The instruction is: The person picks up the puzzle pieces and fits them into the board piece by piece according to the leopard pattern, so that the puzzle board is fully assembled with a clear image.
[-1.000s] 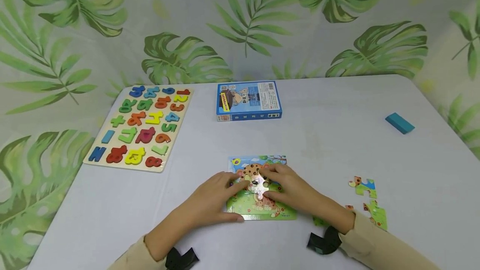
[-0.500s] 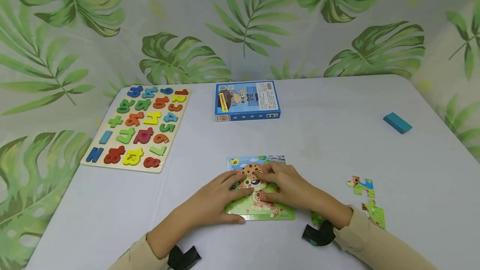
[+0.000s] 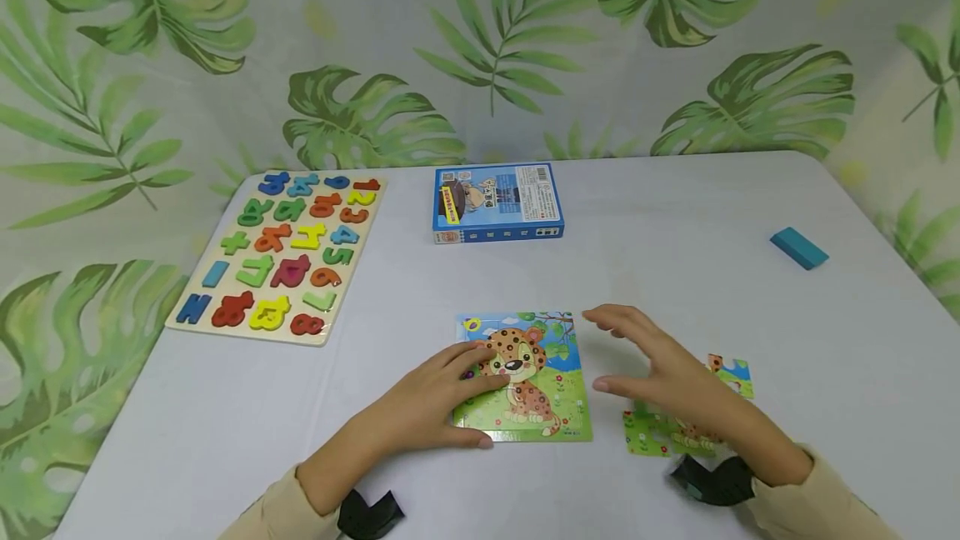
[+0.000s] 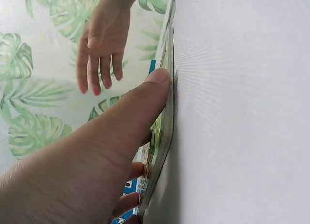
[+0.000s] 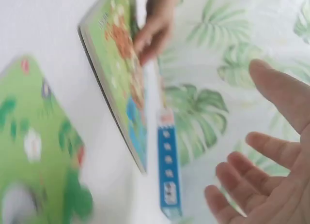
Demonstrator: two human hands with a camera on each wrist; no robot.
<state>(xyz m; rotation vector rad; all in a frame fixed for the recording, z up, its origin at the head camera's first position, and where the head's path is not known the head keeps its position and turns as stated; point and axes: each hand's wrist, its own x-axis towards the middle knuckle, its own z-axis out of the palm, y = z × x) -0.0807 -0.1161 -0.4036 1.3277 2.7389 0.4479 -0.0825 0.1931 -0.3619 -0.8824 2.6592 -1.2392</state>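
Note:
A leopard jigsaw puzzle (image 3: 558, 402) lies flat on the white table in the head view, its picture looking whole where it is uncovered. My left hand (image 3: 427, 397) rests on its left side, fingertips over the leopard and thumb at the front edge. The left wrist view shows that thumb (image 4: 145, 96) against the board's rim. To the right of the board, my right hand (image 3: 667, 369) hovers with fingers spread and holds nothing. Beneath its wrist lie loose puzzle pieces (image 3: 645, 433), partly hidden. A green one (image 5: 36, 132) appears blurred in the right wrist view.
Behind the puzzle lies a blue box (image 3: 498, 202). A wooden board of coloured number shapes (image 3: 337, 294) is at the left. Toward the right edge sits a teal block (image 3: 799, 247). Leaf-patterned cloth (image 3: 495, 48) hangs behind the table.
My right hand has lifted off the puzzle and moved right, over the loose pieces. A leopard-face piece now fills the pale gap seen a second ago. My left hand stays put.

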